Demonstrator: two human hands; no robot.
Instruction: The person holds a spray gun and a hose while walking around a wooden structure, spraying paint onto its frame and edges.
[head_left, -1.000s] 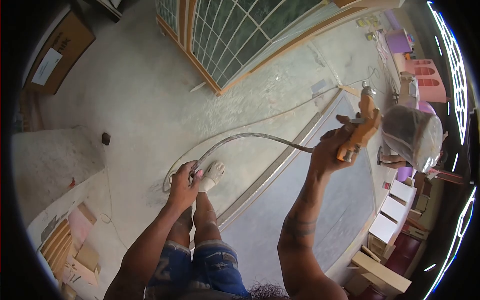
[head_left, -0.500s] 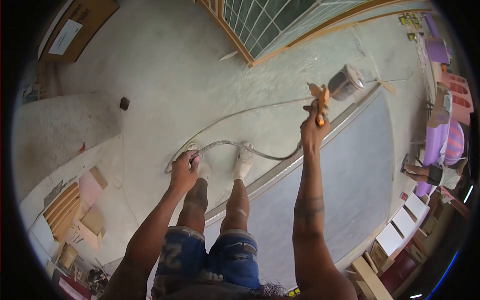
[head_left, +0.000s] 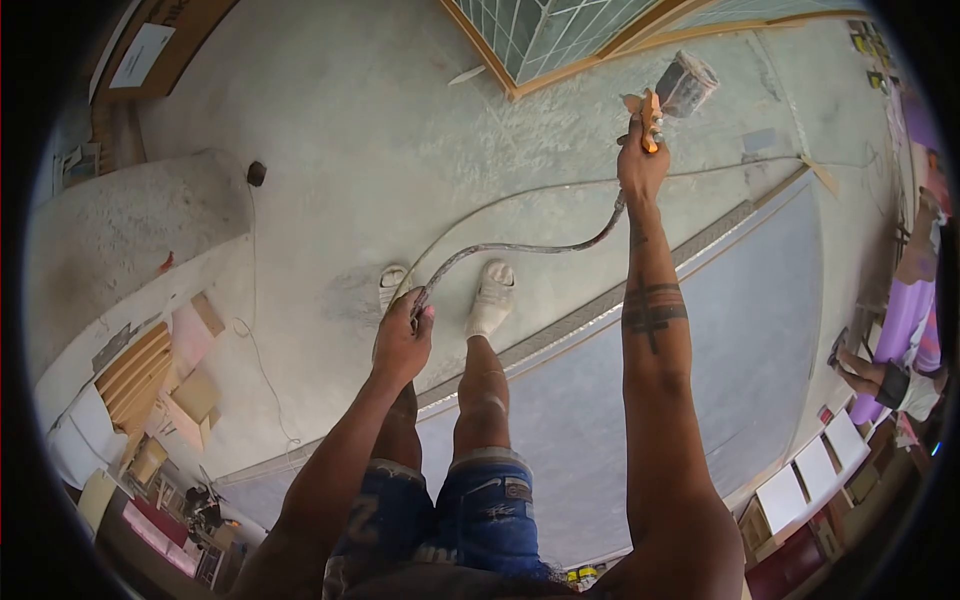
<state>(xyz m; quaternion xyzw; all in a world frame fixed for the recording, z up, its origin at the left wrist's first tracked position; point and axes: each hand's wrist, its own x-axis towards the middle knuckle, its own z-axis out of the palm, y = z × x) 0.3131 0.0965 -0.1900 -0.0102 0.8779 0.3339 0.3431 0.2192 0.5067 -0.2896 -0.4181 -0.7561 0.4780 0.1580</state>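
My right hand (head_left: 643,168) is wrapped round the grip of an orange spray gun (head_left: 651,120), held out at arm's length. A paint-smeared metal cup (head_left: 688,84) is attached at the gun's far end. From the gun's handle a dark, stained hose (head_left: 530,247) curves down to my left hand (head_left: 404,338), whose fingers are closed around it. Beyond the gun is a wood-framed glass panel (head_left: 560,45) with pale crossing lines. Below my right hand lies a large grey board (head_left: 640,370) with a narrow raised edge.
My feet in light slippers (head_left: 493,290) stand on the dusty floor. A thin cable trails to a dark block (head_left: 257,174) at left. A cardboard box (head_left: 160,45) stands at the upper left. Wood pieces (head_left: 135,378) are at lower left. A person (head_left: 890,385) is at far right near purple forms.
My right hand has moved the spray gun upward, closer to the glass panel. My left hand has shifted right with the hose. The view has turned and moved slightly.
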